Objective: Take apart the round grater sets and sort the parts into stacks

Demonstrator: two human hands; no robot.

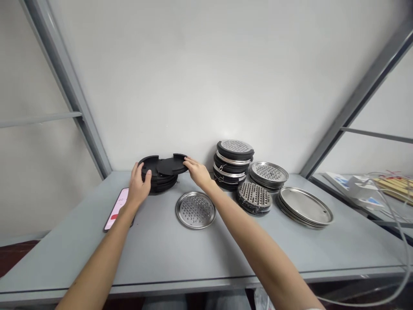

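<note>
My left hand (140,186) is at the left edge of a stack of black round holders (161,184), its thumb and fingers on either side of the rim. My right hand (197,172) pinches the right edge of a black round holder (172,165) with a notched rim. This one is tilted and overlaps the right side of the stack. In front of my right hand, a round metal grater disc (196,210) with a raised rim lies flat on the table. My right fingertips are partly hidden behind the holder's edge.
A phone (119,209) lies by my left forearm. Right of centre stand a tall stack of black holders with metal discs (232,163), grater discs (269,174), coarser grater discs (254,198) and plain metal plates (305,206). A wall (206,86) rises behind the table (180,258).
</note>
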